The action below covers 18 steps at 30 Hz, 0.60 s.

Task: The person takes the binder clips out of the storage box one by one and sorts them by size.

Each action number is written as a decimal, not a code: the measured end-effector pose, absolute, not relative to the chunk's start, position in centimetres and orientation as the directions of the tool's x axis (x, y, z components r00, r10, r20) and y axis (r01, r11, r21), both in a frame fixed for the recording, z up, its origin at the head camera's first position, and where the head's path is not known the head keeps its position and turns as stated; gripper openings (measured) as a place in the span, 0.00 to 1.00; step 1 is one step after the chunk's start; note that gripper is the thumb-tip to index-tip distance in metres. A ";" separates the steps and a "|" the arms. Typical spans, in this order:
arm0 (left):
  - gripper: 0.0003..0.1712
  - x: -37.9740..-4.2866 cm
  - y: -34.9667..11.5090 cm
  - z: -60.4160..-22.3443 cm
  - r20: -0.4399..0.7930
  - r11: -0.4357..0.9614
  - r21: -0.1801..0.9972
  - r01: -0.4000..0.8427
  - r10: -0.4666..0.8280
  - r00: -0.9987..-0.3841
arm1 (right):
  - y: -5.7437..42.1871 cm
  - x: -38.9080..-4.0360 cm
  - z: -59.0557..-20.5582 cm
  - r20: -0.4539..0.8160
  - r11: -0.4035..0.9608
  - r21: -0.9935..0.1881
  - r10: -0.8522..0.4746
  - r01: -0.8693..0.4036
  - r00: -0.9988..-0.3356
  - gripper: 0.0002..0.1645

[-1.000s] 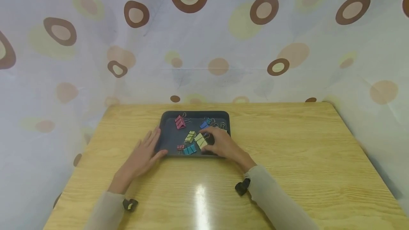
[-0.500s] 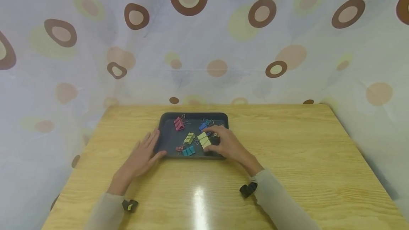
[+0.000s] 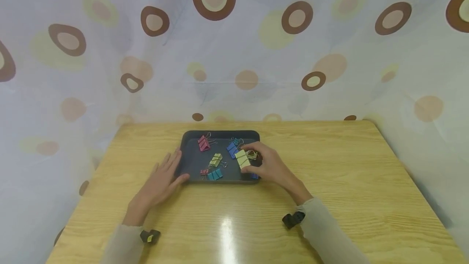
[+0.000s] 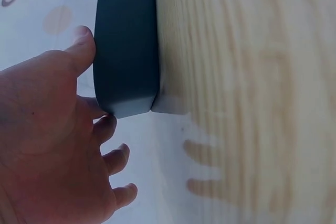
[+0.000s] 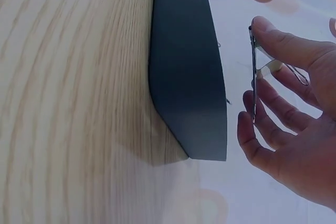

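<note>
My right hand (image 3: 269, 166) pinches a large pale yellow binder clip (image 3: 242, 159) between thumb and fingers, over the right part of a dark tray (image 3: 196, 181). In the right wrist view, this binder clip (image 5: 255, 77) is seen edge-on, higher than the tray rim. My left hand (image 3: 159, 182) lies along the tray's left side, fingers extended and thumb at the front corner. The left wrist view shows its thumb and a fingertip against the tray wall (image 4: 126, 45). A smaller yellow binder clip (image 3: 215, 159) lies mid-tray.
Elsewhere in the tray lie a pink binder clip (image 3: 203, 144), a blue one (image 3: 232, 150), a teal one (image 3: 215, 174) and a small red one (image 3: 204, 172). More clips are partly hidden behind my right hand. A patterned curtain (image 3: 220, 105) borders the wooden table (image 3: 329, 166).
My right hand has moved right with the yellow binder clip, away from the smaller yellow one. More of the blue clip shows. My left hand stays at the tray's side.
</note>
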<state>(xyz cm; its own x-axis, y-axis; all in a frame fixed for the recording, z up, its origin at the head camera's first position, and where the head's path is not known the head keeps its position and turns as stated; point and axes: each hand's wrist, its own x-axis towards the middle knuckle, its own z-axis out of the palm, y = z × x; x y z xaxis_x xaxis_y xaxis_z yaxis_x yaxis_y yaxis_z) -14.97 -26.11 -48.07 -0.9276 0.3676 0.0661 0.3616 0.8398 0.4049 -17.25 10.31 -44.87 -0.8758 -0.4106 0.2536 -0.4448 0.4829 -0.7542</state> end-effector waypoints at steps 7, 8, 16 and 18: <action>0.46 -15.1 -26.0 -47.8 0.061 0.838 0.408 0.363 0.371 -0.927 | 11.5 -17.4 -45.1 0.265 0.481 -0.758 -0.391 -0.441 -0.881 0.38; 0.46 -15.1 -26.0 -47.7 0.059 0.838 0.410 0.361 0.370 -0.927 | 11.7 -17.4 -45.1 0.264 0.478 -0.761 -0.390 -0.439 -0.882 0.37; 0.47 -15.2 -25.9 -47.7 0.057 0.833 0.414 0.367 0.379 -0.924 | 13.0 -17.0 -45.1 0.254 0.455 -0.792 -0.360 -0.407 -0.898 0.37; 0.47 -15.1 -26.0 -47.8 0.062 0.831 0.416 0.369 0.379 -0.923 | 13.2 -16.9 -45.1 0.250 0.434 -0.808 -0.360 -0.399 -0.899 0.37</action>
